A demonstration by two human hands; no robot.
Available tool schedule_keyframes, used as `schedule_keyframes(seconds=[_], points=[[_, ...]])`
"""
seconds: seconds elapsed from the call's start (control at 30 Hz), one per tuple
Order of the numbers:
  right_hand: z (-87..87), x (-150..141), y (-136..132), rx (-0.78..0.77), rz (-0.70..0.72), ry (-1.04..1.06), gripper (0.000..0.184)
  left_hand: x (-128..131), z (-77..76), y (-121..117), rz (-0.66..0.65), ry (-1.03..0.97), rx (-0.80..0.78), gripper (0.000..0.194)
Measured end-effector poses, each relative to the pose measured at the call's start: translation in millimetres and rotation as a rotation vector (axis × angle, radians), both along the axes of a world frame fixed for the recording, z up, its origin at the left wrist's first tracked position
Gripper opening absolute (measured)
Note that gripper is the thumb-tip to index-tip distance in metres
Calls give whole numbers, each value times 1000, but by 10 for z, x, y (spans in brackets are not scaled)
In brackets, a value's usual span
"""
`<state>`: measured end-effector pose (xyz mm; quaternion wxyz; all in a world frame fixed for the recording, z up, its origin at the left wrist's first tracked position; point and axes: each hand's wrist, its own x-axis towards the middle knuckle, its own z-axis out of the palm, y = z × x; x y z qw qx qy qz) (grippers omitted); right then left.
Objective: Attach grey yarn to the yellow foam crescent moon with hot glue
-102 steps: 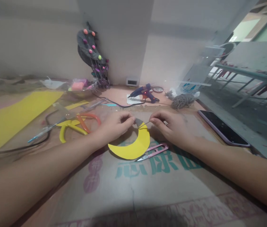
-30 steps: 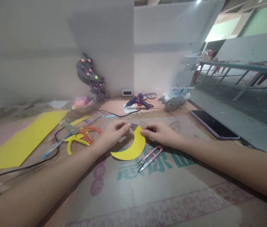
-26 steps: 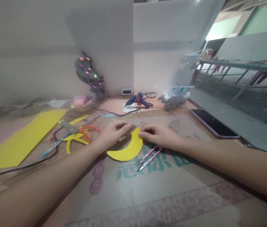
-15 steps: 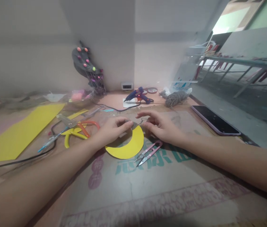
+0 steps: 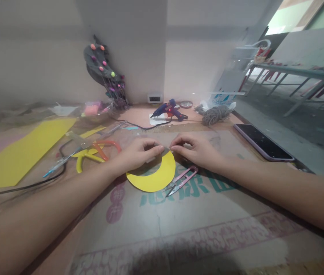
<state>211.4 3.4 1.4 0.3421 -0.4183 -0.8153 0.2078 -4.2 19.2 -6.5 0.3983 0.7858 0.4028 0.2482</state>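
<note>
A yellow crescent-moon cutout (image 5: 154,180) lies over the board with its upper tip between my hands. My left hand (image 5: 140,153) pinches that tip between thumb and fingers, where a small patch of grey yarn (image 5: 166,150) shows. My right hand (image 5: 193,149) is closed in a pinch at the same tip, on the yarn; the strand itself is mostly hidden by the fingertips. Just below my right hand, pink-handled thread snips (image 5: 181,180) rest on the printed cardboard (image 5: 156,233), blades towards the crescent.
Behind my hands stand a blue glue gun (image 5: 167,110), a grey yarn bundle (image 5: 215,114) and a small white display (image 5: 155,98). A phone (image 5: 262,142) lies right. Orange-handled scissors (image 5: 107,147), a black cable (image 5: 21,187) and yellow sheet (image 5: 30,152) lie left. A grey decorated crescent (image 5: 100,65) leans on the wall.
My right hand's fingers have closed from a spread pose into a pinch and come nearer the crescent's tip. My left hand keeps its pinch. The view has tilted slightly.
</note>
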Motion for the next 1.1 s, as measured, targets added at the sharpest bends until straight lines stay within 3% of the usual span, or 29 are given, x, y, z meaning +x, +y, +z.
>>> schedule_keyframes(seconds=[0.73, 1.1], points=[[1, -7, 4, -18, 31, -11, 13, -21, -28, 17, -54, -57, -84, 39], [-68, 8, 67, -48, 11, -15, 17, -2, -15, 25, 38, -115, -84, 38]])
